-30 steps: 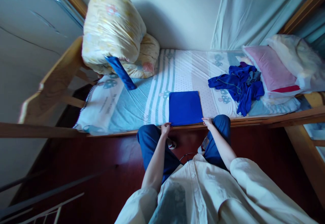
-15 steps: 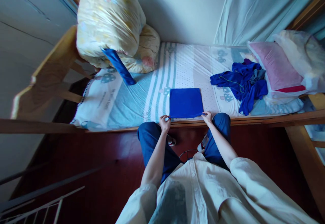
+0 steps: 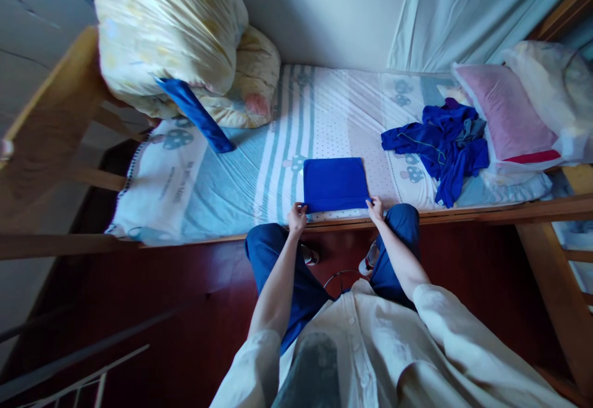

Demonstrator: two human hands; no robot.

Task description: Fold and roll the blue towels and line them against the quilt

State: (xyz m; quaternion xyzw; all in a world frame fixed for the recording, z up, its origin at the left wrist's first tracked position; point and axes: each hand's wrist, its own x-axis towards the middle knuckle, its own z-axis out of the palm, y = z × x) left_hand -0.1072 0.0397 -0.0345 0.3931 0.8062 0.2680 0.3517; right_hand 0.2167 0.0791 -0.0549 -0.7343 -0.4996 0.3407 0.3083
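A folded bright-blue cloth lies flat on the striped bed sheet, close to the bed's wooden front rail. My left hand pinches its near left corner. My right hand pinches its near right corner. Both forearms reach out from white sleeves over my blue trousers.
A crumpled heap of blue clothes lies to the right, against a pink pillow. A rolled yellow quilt with a blue strip of cloth under it sits at the bed's left end. Dark red floor lies below.
The folded blue cloth has slid a little further onto the bed, away from the rail, with both hands staying on its near corners. The view has shifted slightly leftward.
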